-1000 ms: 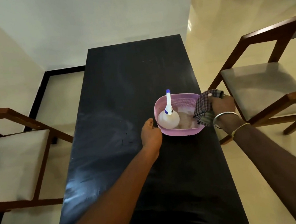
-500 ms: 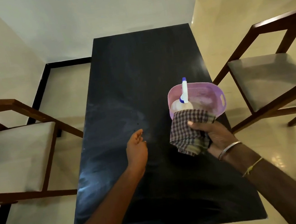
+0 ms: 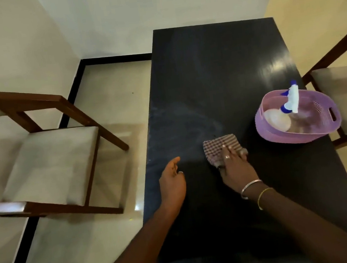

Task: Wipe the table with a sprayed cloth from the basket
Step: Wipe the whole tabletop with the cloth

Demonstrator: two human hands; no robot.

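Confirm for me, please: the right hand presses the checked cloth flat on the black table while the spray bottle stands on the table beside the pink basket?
Not quite: the head view shows the spray bottle inside the pink basket, not beside it. The right hand does press the checked cloth on the black table.

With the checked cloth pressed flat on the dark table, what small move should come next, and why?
Probably sweep the right hand with the checked cloth leftward and away across the table. The cloth lies flat under the fingers, pale dusty smears show just beyond it, and the spray bottle stands in the pink basket. The left hand is open.
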